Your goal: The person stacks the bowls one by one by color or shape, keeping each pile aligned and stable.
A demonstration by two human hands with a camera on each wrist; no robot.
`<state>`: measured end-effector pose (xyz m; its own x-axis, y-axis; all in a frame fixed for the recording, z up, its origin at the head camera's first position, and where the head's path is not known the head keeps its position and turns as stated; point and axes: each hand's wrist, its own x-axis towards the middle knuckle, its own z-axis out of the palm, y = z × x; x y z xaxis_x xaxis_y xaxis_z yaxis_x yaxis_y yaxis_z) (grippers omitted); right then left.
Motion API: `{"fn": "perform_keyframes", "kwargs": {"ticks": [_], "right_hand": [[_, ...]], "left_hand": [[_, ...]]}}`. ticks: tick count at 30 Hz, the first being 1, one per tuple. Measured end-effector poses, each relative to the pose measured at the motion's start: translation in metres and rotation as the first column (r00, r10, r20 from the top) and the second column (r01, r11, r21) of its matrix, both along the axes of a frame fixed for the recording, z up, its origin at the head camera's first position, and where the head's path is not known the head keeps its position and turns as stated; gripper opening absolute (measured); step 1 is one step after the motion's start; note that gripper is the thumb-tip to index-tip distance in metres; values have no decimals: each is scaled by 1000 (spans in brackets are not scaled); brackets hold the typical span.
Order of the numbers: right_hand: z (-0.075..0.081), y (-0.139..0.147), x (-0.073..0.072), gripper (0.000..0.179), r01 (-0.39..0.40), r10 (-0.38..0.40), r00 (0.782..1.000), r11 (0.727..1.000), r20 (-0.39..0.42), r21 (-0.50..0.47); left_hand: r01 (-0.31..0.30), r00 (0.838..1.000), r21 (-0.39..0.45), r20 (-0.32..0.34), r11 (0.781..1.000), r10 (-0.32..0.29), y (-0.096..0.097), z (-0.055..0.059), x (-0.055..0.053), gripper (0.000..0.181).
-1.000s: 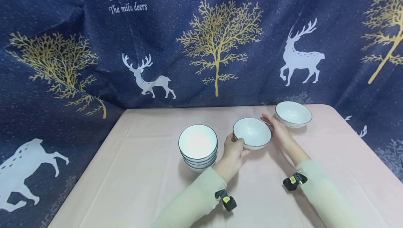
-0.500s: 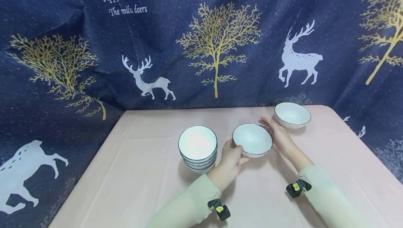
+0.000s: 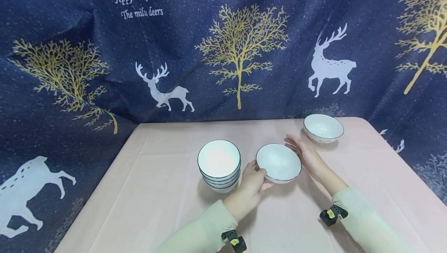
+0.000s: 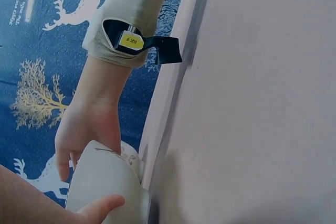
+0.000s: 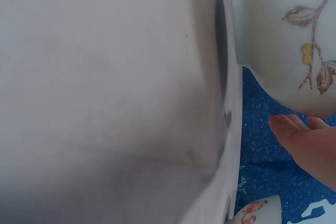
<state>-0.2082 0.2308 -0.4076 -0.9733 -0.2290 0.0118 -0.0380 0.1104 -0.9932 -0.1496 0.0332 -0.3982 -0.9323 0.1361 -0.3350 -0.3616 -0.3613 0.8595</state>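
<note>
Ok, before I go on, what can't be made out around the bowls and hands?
Head view: insides of the lower bowls, covered by the top bowl.
Head view: part of the left hand, hidden by the held bowl.
Right wrist view: the rest of the printed branch, cut off by the right edge.
Right wrist view: the rest of the right hand, cut off likewise.

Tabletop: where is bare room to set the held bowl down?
Bare: the wide stretch left of the bowl stack, and between left sleeve and right sleeve. Crowded: from that stack across left hand, held bowl and right hand to the rear bowl.
</note>
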Motion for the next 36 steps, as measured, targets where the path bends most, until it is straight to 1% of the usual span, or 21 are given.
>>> {"fn": "perform_keyframes", "kwargs": {"ticks": [6, 12, 16, 23, 25, 28, 32, 34, 36], "right_hand": [[-1, -3, 5, 65, -3, 3, 1000, 1000, 6, 20], [-3, -5, 8, 62, -8, 8, 1000, 1000, 22, 12], [-5, -5, 8, 66, -11, 11, 1000, 1000, 15, 11], [-22, 3, 1, 82, -28, 28, 1000, 999, -1, 22], [-28, 5, -2, 83, -26, 26, 1000, 1000, 5, 6], [-33, 6, -5, 80, -25, 25, 1000, 1000, 10, -13], [-31, 5, -5, 79, -4, 4, 1000, 1000, 29, -7], [-26, 4, -2, 78, -14, 14, 1000, 1000, 20, 10], [-21, 2, 2, 75, -23, 23, 1000, 1000, 18, 6]], "left_hand": [[17, 1000, -32, -2, 999, -17, -6, -2, 3, 70], [14, 1000, -52, 5, 999, -14, -9, -4, 7, 71], [18, 1000, -67, 4, 998, -18, -11, -5, 10, 70], [14, 1000, -77, 10, 997, -13, -14, -7, 11, 68], [15, 1000, -85, 11, 996, -15, -15, -7, 12, 68], [22, 1000, -90, 8, 996, -21, -16, -7, 12, 68], [35, 999, -100, 3, 994, -35, -17, -7, 12, 66], [40, 999, -104, 0, 994, -40, -17, -8, 12, 66], [45, 999, -112, -3, 993, -46, -17, -8, 12, 65]]}}
